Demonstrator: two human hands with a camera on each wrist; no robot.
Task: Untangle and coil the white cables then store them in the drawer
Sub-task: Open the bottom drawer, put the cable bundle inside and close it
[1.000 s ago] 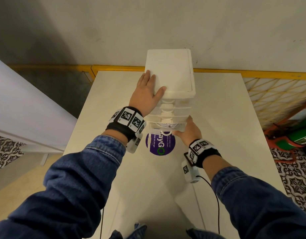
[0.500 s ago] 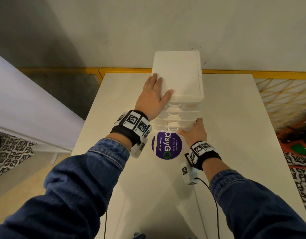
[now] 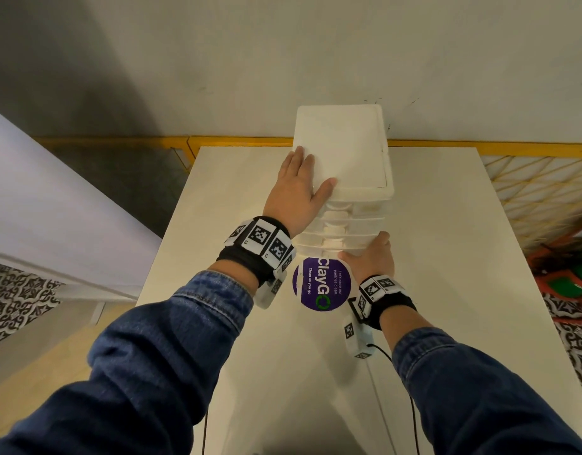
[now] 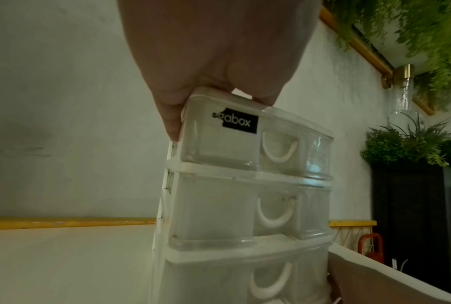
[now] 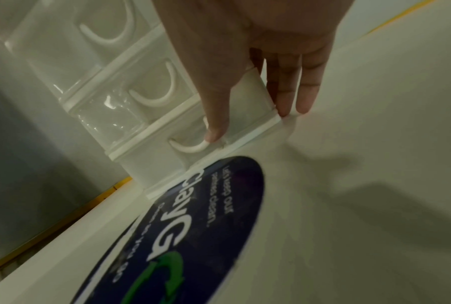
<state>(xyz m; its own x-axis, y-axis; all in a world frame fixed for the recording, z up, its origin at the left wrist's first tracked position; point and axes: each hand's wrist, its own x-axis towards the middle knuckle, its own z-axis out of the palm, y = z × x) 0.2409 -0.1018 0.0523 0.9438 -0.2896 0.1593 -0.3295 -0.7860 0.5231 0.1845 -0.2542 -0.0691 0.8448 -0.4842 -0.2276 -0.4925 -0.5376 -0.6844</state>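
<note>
A white plastic drawer tower [image 3: 343, 149] stands at the far middle of the white table [image 3: 447, 257]. All its translucent drawers [image 4: 232, 205] sit pushed in. My left hand [image 3: 296, 192] lies flat on the tower's top at the near left corner, and in the left wrist view the left hand [image 4: 219, 51] rests on the top front edge. My right hand [image 3: 371, 257] is at the bottom drawer [image 5: 190, 148], with the thumb [image 5: 216, 115] on its front by the handle. The straight fingers [image 5: 305, 92] lie along the tower's right side. No white cable shows in any view.
A round purple sticker [image 3: 322, 284] lies on the table just in front of the tower. A yellow rail [image 3: 118, 142] runs along the far edge, with a yellow lattice [image 3: 529, 192] to the right. A white slab [image 3: 53, 208] stands left. A thin black wire [image 3: 411, 405] trails from my right wrist.
The bottom drawer stood partly out over the sticker a second ago; my right hand has pushed it in flush. My left hand has stayed on the top.
</note>
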